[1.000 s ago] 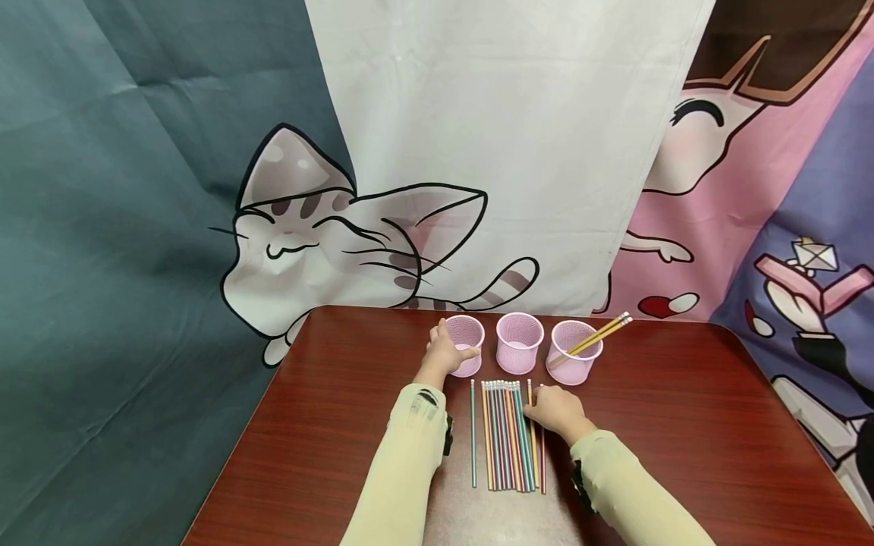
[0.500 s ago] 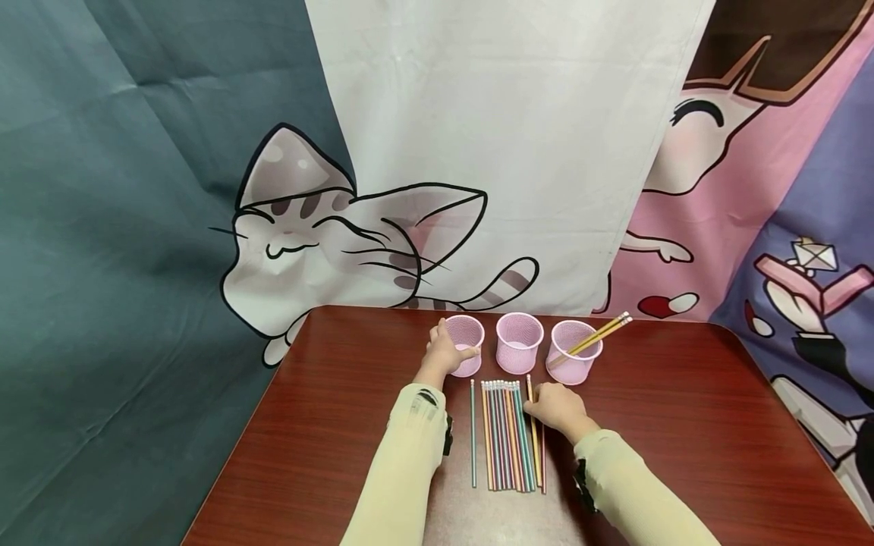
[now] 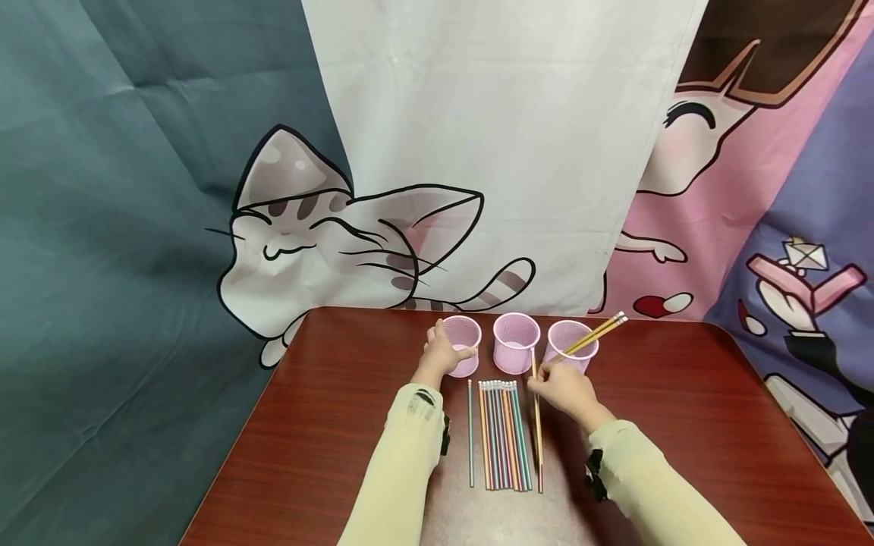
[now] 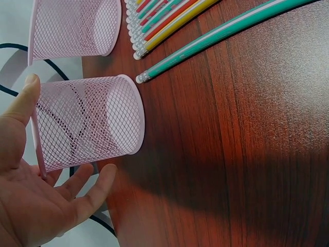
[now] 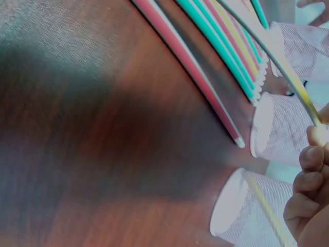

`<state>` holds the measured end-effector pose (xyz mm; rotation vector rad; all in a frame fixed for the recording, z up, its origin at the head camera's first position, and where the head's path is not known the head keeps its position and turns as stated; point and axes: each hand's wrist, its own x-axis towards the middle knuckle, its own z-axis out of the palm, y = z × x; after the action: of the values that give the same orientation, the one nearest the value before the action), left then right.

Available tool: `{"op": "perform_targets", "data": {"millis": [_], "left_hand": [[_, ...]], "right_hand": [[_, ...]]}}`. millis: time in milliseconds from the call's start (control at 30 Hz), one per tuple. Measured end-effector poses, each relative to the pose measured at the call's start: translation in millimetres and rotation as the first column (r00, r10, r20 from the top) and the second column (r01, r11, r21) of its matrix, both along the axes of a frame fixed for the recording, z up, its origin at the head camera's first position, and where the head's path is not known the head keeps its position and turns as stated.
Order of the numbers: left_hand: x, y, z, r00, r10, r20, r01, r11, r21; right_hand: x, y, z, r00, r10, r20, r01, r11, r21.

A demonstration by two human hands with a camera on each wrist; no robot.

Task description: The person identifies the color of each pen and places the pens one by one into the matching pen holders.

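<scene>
My left hand [image 3: 440,355] holds the leftmost pink mesh pencil cup [image 4: 92,121], thumb at its rim and fingers along the opposite side. A yellow pencil [image 5: 288,67] is pinched by its eraser end in my right hand [image 3: 568,390]; that end is raised above the table, in front of the middle cup [image 3: 517,362]. Below it a red pencil [image 5: 190,72] lies on the wood. Two yellow pencils [image 3: 595,336] lean in the right cup [image 5: 226,206], partly hidden by my right hand in the head view.
Several striped pencils [image 3: 504,436] lie side by side, erasers toward the cups. One green pencil [image 4: 205,41] lies apart, left of that row. The brown table [image 3: 328,425] ends at a printed curtain [image 3: 519,152] behind the cups.
My right hand has lifted the yellow pencil's eraser end off the table and moved it forward, toward the cups. The left hand stays at the left cup.
</scene>
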<state>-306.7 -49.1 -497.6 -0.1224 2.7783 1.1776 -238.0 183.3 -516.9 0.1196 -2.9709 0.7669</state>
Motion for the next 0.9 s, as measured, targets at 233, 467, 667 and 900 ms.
{"op": "perform_targets", "data": {"millis": [233,467,667,900], "left_hand": [[0.8,-0.4,0.5,1.000,-0.008,-0.013,0.008,1.000,-0.010],[0.3,1.5,0.0,1.000,-0.007,-0.011,0.006,1.000,-0.010],[-0.3,1.3,0.0,1.000,-0.006,-0.008,0.006,1.000,-0.008],[-8.3,-0.3,-11.6,1.000,0.003,-0.019,-0.003,1.000,0.005]], "right_hand": [[-5.6,11.6,19.3,0.999,-0.006,-0.037,0.004,0.997,-0.071],[-10.0,21.5,36.3,0.996,-0.038,-0.075,0.031,0.995,-0.098],[-16.0,30.5,50.5,0.989,-0.073,-0.131,0.059,0.992,-0.109],[-20.9,40.6,64.5,0.982,-0.107,-0.158,0.087,0.988,-0.129]]}}
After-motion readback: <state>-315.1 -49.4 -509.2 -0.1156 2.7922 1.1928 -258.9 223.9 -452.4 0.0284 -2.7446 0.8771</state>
